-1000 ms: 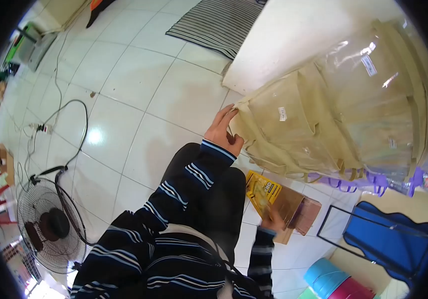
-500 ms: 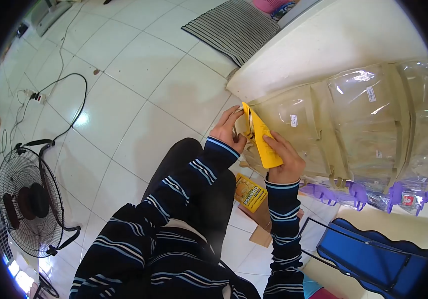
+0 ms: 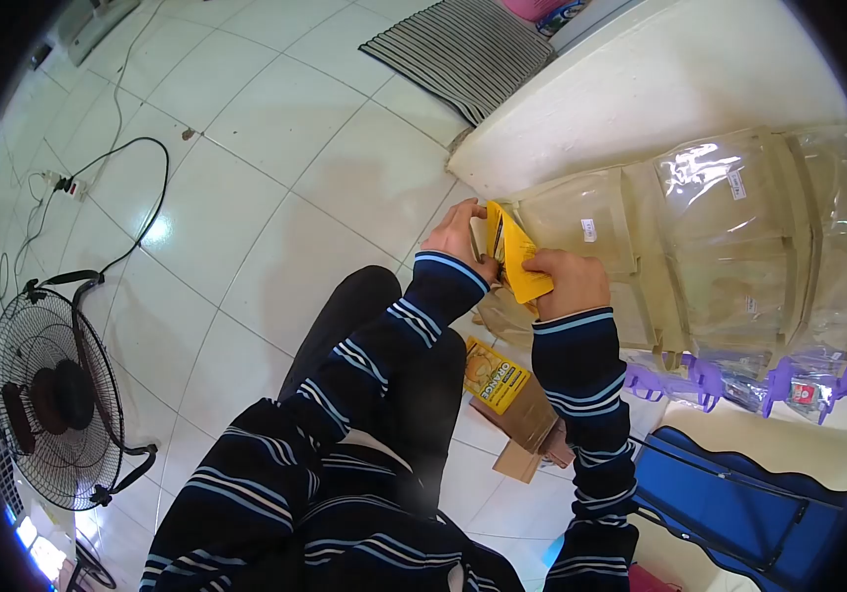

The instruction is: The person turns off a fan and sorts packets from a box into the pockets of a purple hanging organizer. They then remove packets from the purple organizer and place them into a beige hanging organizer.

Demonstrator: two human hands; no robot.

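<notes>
Both hands meet at frame centre, slightly above the middle. Right hand (image 3: 564,279) has its grip pinched on a yellow sachet (image 3: 517,264), thumb on top and fingers beneath. Left hand (image 3: 461,237) holds the edge of a clear-wrapped beige bag (image 3: 581,232), fingers curled on its near edge; the sachet's upper end sits against that edge, apparently being slid in, though whether it is under the plastic cannot be told.

Judged progress: insertion looks midway, since most of the sachet is outside the wrap.

More beige bags in plastic (image 3: 739,247) lie fanned across the right of the frame on the floor, none visibly showing a yellow sachet, so they likely remain. Below the hands, lower centre, an open cardboard box (image 3: 527,419) carries another orange-yellow sachet (image 3: 496,380) on top, so supply is left.

Left edge: standing fan (image 3: 48,395). Top: striped mat (image 3: 463,49). Lower right: blue case (image 3: 739,503).
</notes>
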